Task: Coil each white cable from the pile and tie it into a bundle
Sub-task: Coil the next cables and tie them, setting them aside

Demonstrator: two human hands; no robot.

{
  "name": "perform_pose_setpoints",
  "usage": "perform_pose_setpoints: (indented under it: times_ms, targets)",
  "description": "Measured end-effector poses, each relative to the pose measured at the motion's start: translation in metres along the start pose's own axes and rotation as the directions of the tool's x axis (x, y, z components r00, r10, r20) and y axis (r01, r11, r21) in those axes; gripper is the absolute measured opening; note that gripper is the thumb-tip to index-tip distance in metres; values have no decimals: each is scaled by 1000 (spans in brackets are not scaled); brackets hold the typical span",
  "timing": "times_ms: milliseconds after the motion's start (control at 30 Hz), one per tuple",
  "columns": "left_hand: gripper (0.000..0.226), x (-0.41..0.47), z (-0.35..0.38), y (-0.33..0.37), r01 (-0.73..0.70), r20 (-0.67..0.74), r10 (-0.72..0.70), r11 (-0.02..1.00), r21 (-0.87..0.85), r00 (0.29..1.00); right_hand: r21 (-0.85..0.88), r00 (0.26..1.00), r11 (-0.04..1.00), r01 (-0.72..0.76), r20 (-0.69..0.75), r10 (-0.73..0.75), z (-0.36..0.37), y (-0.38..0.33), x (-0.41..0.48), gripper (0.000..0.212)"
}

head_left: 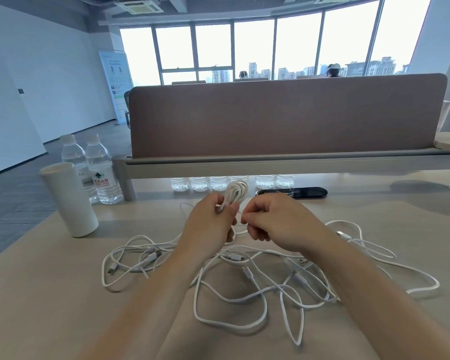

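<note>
My left hand [210,220] grips a coiled white cable [235,191] near its lower end, and the loops stand up above my fingers. Just to its right, my right hand [268,219] pinches a thin strand of the same cable between thumb and fingertips. Beneath both forearms, a loose pile of white cables [244,281] with several USB plugs sprawls across the beige table [50,294].
A white cylindrical cup [69,200] stands at the left, with two water bottles [102,172] behind it. A black tray [294,192] and a row of small bottles [211,183] lie under the brown desk divider [283,115].
</note>
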State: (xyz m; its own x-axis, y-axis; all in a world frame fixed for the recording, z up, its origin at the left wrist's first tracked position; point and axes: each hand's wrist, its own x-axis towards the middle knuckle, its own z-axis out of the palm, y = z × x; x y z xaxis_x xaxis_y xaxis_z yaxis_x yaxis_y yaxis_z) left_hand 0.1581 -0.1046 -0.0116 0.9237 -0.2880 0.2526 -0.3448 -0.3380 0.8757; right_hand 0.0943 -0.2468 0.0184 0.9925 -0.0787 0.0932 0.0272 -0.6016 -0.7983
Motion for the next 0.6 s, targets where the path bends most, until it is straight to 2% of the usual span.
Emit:
perform_pose_setpoints:
  times_ms: [167,267,333,400,467,600]
  targets:
    - [28,0,-3,4,7,33,-11,994,106,999,-1,999,999,-43,-7,43,-1,2,1,17]
    - [31,1,-4,3,39,37,-45,988,152,998,-76,1000,997,-10,1,10,1,2,2,19]
    - [24,0,-5,4,62,88,-71,992,106,994,-119,1000,993,-2,-4,2,3,3,2,20]
    - [15,-1,-6,7,112,144,-106,993,-33,984,-130,1000,991,-13,-12,12,3,4,4,20]
    - [16,-2,-7,9,163,176,-140,979,-125,974,-142,1000,990,-21,-15,19,3,5,4,18]
    - [16,-1,-7,9,144,167,-134,988,-48,977,-224,1000,974,-3,-7,1,4,4,3,17]
